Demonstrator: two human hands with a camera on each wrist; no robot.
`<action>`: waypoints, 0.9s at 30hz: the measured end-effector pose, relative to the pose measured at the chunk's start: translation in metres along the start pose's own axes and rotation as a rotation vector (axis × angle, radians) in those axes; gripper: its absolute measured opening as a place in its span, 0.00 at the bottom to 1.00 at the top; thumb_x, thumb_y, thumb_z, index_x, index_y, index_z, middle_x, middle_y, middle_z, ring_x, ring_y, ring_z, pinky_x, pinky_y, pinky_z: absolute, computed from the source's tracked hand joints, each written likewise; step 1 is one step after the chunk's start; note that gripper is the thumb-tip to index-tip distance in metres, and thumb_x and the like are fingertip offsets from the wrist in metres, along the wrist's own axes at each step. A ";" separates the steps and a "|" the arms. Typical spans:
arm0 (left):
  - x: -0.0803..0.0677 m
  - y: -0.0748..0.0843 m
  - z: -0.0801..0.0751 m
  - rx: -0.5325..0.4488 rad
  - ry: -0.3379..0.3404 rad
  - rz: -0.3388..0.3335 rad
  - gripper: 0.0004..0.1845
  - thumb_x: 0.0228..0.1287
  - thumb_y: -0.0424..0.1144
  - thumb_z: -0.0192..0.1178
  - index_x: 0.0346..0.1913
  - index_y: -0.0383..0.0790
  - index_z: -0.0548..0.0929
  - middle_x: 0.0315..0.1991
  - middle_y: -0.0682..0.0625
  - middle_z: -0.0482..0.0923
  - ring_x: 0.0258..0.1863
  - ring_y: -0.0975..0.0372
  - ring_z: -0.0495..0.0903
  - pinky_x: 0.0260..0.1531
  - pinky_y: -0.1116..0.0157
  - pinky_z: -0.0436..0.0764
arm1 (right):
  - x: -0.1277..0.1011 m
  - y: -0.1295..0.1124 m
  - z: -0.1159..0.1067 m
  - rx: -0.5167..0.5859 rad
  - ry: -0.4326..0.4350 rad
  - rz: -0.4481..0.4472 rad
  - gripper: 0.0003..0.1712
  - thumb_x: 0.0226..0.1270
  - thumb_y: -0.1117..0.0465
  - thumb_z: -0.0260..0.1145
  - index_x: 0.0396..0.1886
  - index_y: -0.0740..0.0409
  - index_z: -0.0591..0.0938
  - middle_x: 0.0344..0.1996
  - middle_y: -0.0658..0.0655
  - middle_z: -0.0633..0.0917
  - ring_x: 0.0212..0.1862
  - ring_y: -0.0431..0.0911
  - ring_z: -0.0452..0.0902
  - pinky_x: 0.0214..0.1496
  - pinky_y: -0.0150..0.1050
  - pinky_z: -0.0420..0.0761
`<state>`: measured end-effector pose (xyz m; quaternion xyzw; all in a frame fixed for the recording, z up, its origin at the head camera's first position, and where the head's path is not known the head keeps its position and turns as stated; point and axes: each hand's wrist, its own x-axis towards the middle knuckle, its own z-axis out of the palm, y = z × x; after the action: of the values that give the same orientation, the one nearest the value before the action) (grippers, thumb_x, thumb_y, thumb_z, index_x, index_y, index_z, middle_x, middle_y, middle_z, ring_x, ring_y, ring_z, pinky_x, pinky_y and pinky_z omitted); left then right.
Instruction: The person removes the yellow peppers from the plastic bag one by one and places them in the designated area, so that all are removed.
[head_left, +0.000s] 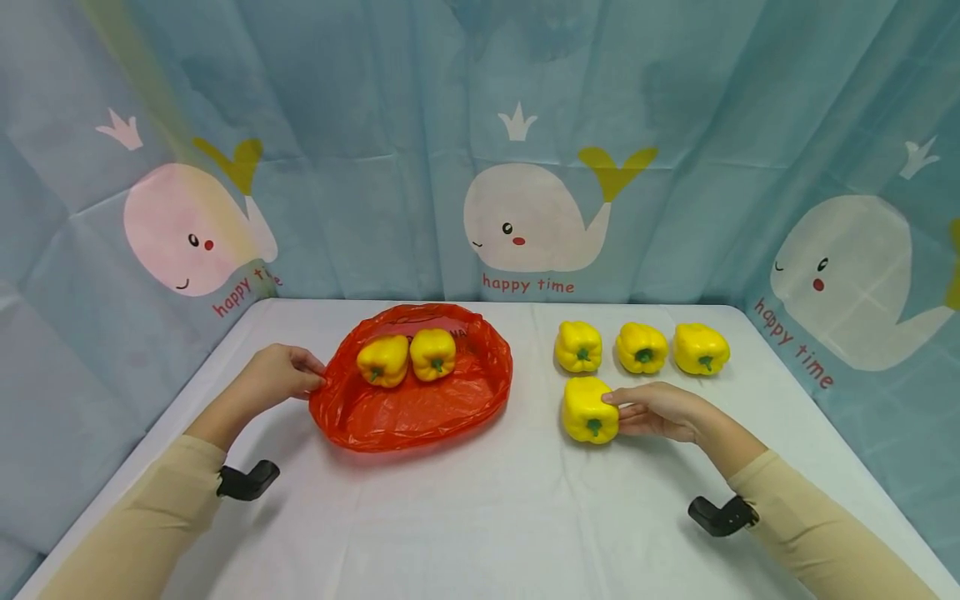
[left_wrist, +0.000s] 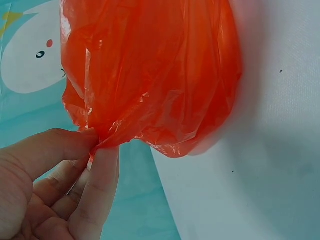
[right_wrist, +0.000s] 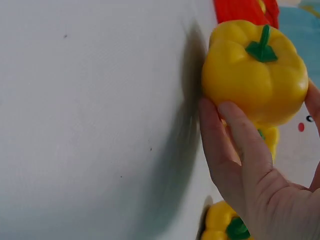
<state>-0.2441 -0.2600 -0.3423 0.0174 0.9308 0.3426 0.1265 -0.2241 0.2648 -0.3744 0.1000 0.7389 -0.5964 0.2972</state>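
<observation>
A red plastic bag (head_left: pixel 420 417) lies with its mouth spread wide on the left half of the table. Inside it two yellow bell peppers sit side by side, one bell pepper (head_left: pixel 383 362) left of the other (head_left: pixel 432 354). My left hand (head_left: pixel 279 375) pinches the bag's left rim between thumb and fingers, plain in the left wrist view (left_wrist: pixel 65 185). On the right, my right hand (head_left: pixel 660 412) holds a yellow bell pepper (head_left: pixel 588 410) with a green stem. The right wrist view shows thumb and fingers around that bell pepper (right_wrist: pixel 255 75).
Behind the held pepper, three more yellow bell peppers stand in a row: left (head_left: pixel 578 347), middle (head_left: pixel 642 347) and right (head_left: pixel 701 348). A white cloth covers the table (head_left: pixel 450 525). A blue curtain (head_left: pixel 375 225) with whale prints hangs around its back and sides.
</observation>
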 end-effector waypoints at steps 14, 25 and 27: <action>0.001 -0.001 -0.001 -0.003 -0.007 0.000 0.14 0.60 0.37 0.60 0.45 0.31 0.80 0.37 0.44 0.82 0.31 0.60 0.81 0.41 0.56 0.83 | 0.005 0.002 -0.008 0.000 -0.030 0.013 0.37 0.59 0.51 0.66 0.59 0.72 0.67 0.40 0.59 0.82 0.40 0.46 0.82 0.50 0.42 0.80; 0.000 0.001 -0.001 0.000 -0.001 -0.001 0.15 0.60 0.38 0.60 0.45 0.31 0.80 0.38 0.42 0.81 0.33 0.60 0.81 0.41 0.56 0.83 | 0.001 -0.001 -0.009 -0.019 -0.053 -0.027 0.36 0.61 0.49 0.64 0.59 0.71 0.67 0.40 0.57 0.82 0.41 0.45 0.82 0.52 0.43 0.79; 0.000 0.001 -0.001 0.003 -0.002 0.003 0.15 0.60 0.38 0.59 0.45 0.30 0.79 0.38 0.42 0.81 0.33 0.60 0.81 0.41 0.56 0.83 | 0.001 -0.004 -0.010 -0.037 -0.030 -0.034 0.37 0.62 0.49 0.63 0.61 0.71 0.66 0.42 0.56 0.82 0.42 0.44 0.82 0.53 0.43 0.78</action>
<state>-0.2446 -0.2599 -0.3404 0.0192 0.9311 0.3413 0.1272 -0.2299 0.2732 -0.3706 0.0729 0.7469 -0.5890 0.3000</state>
